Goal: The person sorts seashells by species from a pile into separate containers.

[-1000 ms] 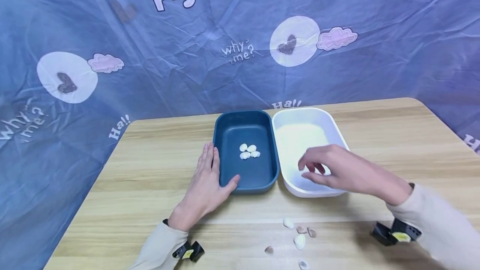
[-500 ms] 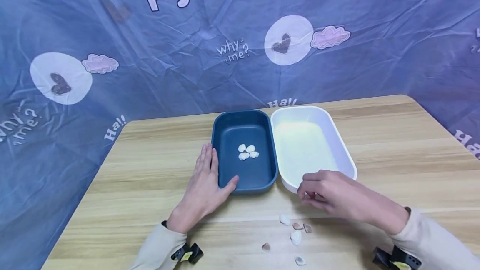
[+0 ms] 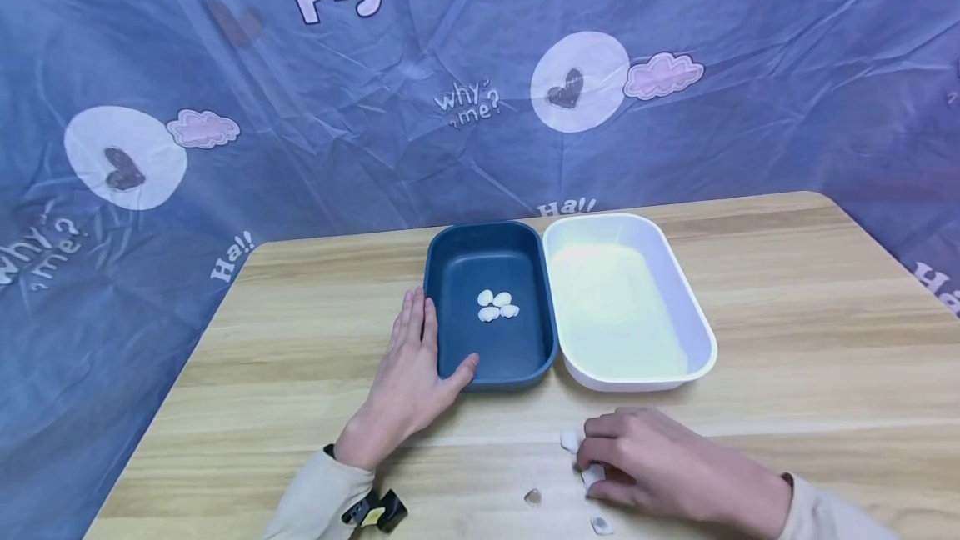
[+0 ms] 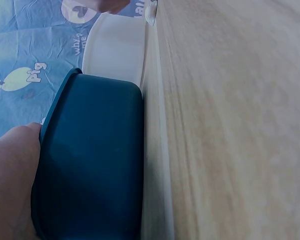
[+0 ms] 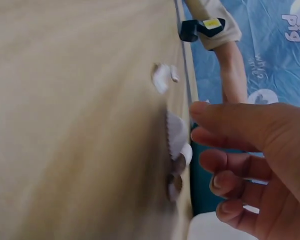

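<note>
A dark blue rectangular tray point(image 3: 491, 244) holds a small cluster of white seashells point(image 3: 497, 305). My left hand point(image 3: 408, 382) rests along its left and near rim, fingers straight and thumb over the front corner. Down by the loose shells is my right hand point(image 3: 652, 465), its fingers bent with a gap between thumb and forefinger. A white ribbed seashell point(image 5: 176, 132) stands close to those fingertips, apart from them in the right wrist view. Two small brown shells point(image 5: 175, 187) lie beside it, hidden by the hand in the head view.
A white tray point(image 3: 667, 273) stands against the blue tray's right side. Other loose shells lie in front: a white shell point(image 3: 570, 440), a brownish shell point(image 3: 532, 497) and a greyish shell point(image 3: 602, 525). A patterned blue cloth point(image 3: 360, 107) hangs behind the wooden table point(image 3: 300, 315).
My right hand has come from above the white tray, over its near edge, down to the loose shells on the table. The left hand has stayed on the blue tray.
</note>
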Demonstrator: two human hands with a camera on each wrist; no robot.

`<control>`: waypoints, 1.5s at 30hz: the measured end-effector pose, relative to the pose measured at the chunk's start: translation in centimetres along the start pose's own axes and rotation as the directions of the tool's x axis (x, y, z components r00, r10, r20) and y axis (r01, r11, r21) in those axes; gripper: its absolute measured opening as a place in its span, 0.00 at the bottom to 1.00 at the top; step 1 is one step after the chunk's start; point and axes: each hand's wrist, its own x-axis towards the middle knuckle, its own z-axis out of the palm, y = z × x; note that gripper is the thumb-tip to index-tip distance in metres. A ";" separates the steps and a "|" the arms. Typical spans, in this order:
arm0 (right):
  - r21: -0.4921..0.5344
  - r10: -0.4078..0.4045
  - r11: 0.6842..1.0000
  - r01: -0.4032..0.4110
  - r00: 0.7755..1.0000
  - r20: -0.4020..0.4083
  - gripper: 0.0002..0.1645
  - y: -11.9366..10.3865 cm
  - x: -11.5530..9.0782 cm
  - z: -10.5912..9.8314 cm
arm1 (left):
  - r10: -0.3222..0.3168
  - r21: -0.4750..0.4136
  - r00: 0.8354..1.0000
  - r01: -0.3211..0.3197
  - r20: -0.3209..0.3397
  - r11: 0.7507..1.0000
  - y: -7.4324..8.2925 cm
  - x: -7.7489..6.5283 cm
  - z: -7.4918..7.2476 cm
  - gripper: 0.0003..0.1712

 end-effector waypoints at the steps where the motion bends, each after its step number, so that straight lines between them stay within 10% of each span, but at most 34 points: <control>1: -0.014 0.004 1.000 -0.004 1.000 0.004 0.07 -0.1 -0.1 0.2 | -0.001 -0.001 1.000 0.001 0.002 1.000 0.0 0.0 0.0 0.57; 18: -0.093 0.219 0.973 -0.213 0.974 0.063 0.10 -1.4 -0.4 0.3 | 0.012 0.009 1.000 -0.012 -0.001 1.000 0.1 -0.1 0.3 0.56; 25: -0.102 0.163 0.983 -0.151 0.978 0.131 0.19 -1.5 -0.5 -0.2 | 0.009 0.003 1.000 -0.009 -0.008 1.000 0.0 -0.1 0.1 0.56; 39: -0.301 0.263 0.910 -0.285 0.958 -0.111 0.12 -1.1 -0.4 1.0 | -0.003 -0.013 1.000 0.003 0.008 1.000 -0.2 0.0 0.1 0.55; 45: -0.336 0.383 0.850 -0.406 0.914 -0.136 0.19 -1.2 -0.8 0.7 | 0.003 -0.014 1.000 -0.003 0.001 1.000 -0.2 0.2 0.1 0.56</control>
